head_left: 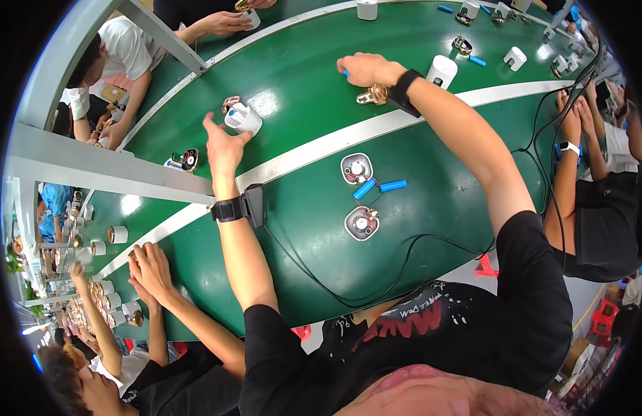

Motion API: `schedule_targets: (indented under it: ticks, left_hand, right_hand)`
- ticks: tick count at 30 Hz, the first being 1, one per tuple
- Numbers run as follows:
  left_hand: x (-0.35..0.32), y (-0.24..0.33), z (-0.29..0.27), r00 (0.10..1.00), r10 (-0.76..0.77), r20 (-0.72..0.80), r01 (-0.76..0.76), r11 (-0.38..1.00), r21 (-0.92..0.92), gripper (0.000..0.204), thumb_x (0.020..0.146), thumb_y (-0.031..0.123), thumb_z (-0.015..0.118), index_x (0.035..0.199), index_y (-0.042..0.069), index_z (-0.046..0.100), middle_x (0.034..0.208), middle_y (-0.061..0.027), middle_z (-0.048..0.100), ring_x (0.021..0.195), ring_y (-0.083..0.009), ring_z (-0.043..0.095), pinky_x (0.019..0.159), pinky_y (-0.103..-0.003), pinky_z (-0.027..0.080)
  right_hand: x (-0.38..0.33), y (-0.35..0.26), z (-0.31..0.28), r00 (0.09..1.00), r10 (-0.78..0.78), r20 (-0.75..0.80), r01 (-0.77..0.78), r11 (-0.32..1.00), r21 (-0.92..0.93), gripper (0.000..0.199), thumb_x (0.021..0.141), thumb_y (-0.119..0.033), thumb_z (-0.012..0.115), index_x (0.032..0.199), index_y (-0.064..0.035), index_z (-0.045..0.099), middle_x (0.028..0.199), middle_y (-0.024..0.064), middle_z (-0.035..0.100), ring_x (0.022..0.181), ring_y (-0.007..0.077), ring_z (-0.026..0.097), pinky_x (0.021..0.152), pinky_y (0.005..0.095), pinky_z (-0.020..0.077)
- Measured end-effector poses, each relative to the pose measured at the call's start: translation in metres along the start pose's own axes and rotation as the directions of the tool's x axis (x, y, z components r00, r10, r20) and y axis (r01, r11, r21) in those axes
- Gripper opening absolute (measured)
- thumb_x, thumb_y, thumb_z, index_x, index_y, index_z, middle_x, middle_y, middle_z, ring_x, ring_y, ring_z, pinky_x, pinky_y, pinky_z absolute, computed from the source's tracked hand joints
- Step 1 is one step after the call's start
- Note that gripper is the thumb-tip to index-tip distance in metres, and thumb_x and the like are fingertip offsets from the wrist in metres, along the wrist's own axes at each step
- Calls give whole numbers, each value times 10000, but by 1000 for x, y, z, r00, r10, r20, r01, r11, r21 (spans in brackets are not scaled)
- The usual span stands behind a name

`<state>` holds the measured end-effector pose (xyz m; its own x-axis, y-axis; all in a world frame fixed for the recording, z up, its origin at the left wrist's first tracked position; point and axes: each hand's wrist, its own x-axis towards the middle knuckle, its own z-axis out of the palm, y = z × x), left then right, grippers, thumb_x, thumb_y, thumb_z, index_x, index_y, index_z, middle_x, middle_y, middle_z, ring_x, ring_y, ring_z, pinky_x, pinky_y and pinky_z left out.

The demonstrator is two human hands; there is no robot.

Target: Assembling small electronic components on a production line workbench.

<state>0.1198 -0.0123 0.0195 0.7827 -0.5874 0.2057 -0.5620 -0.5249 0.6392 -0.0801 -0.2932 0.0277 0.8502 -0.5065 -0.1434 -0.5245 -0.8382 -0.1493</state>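
Note:
My left hand (226,147) is open over the far green belt, fingers spread and thumb beside a white plastic housing (243,120). Whether the thumb touches the housing I cannot tell. A small gold-coloured part (231,104) lies just beyond. Farther right, my right hand (369,70) is closed, and the end of a blue cylindrical battery (346,72) shows at its fingertips. Below that wrist rests a gold-coloured assembly (374,95). On the near surface, two grey square-shaped units (356,168) (362,222) with wires lie by two blue batteries (365,189) (394,185).
A white rail (314,151) divides the green surfaces. Grey metal posts (92,170) stand at the left. A black cable (314,295) runs from my left wristband across the near surface. More white housings (441,71) stand along the belt. Co-workers' hands (151,270) work on both sides.

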Motion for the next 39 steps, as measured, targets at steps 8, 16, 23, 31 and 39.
schedule_targets:
  ticks: [8, 16, 23, 31, 39]
  left_hand:
    - [-17, 86, -15, 912, 308, -269, -394, 838, -378, 666, 777, 96, 739, 1349, 26, 406, 1150, -173, 630, 1053, -276, 619, 893, -389, 508]
    - [-3, 172, 90, 791, 591, 160, -417, 712, -565, 458, 772, 113, 744, 1185, 47, 559, 1103, -132, 641, 1004, -213, 622, 868, -349, 513]
    - [-24, 256, 190, 420, 900, 115, -863, 435, -258, 610, 700, 236, 799, 1229, 55, 555, 1210, -197, 579, 1103, -319, 581, 893, -456, 503]
    - [-14, 249, 185, 638, 648, 416, -521, 761, -386, 466, 664, 164, 824, 1008, 51, 529, 1009, -133, 608, 940, -298, 620, 801, -413, 520]
    - [-48, 140, 64, 782, 537, 317, 302, 119, -946, 466, 698, -134, 713, 1054, 46, 471, 1092, -94, 580, 1060, -223, 595, 877, -337, 523]
  right_hand:
    - [-113, 69, -40, 939, 269, -214, 220, 5, 975, 186, 923, -157, 626, 1054, -25, 627, 915, 74, 654, 857, 141, 642, 720, 265, 545]
    - [-153, 64, -35, 905, 335, -261, 381, -912, 149, 246, 975, -173, 580, 1157, -8, 581, 996, 55, 597, 896, 172, 605, 809, 274, 526]
    - [-164, 72, -33, 787, 225, -575, 433, -865, 254, 278, 1006, -185, 518, 1270, -102, 549, 1024, 53, 564, 749, 154, 470, 733, 262, 450]
    - [-172, 77, -41, 735, 249, -631, 579, -714, 393, 299, 1013, -154, 498, 1302, -86, 529, 1063, 75, 586, 752, 116, 481, 693, 239, 454]
    - [-165, 5, -37, 718, 401, -569, 631, -28, 776, 307, 974, -91, 547, 1267, -1, 534, 1088, 119, 662, 875, 123, 610, 752, 263, 511]
